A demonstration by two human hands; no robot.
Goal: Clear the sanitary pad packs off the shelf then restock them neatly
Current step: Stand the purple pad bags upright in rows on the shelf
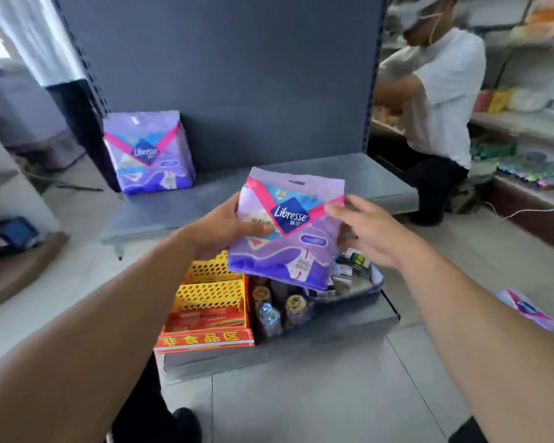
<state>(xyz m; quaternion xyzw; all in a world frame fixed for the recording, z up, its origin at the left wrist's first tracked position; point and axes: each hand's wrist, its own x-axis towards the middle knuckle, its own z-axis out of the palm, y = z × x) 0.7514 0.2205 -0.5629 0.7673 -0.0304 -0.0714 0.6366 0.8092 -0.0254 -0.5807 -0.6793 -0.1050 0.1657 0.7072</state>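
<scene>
Purple and pink wrapping fills the middle of the head view: I have one sanitary pad pack (287, 228) held up in the air, above the near edge of the grey shelf (349, 174). My left hand (227, 225) is closed on the pack's left side, thumb across the front and fingers behind. My right hand (368, 228) is at the pack's right edge with its fingers loosely spread; the fingertips look to be touching the wrapper, but I cannot tell whether it truly grips, so I treat the left hand as the one carrying.

A second pack (149, 151) stands upright at the far left corner of the shelf, against the back panel, facing forward. The rest of the shelf is bare, so I judge restocking is under way with few packs placed. Another pack (525, 306) lies on the floor, well to the right of the shelf. Below the shelf's front edge sits a lower tier with a yellow and orange rack (210, 295) and some small bottles (280, 306).

Risks from here, as I see them: the wrapper is soft and slick, so a one-sided hold could let the pack twist or slip down onto the bottles. Setting it down tilted or too near the edge could tip it off. A careless push along the shelf might topple the standing pack.
</scene>
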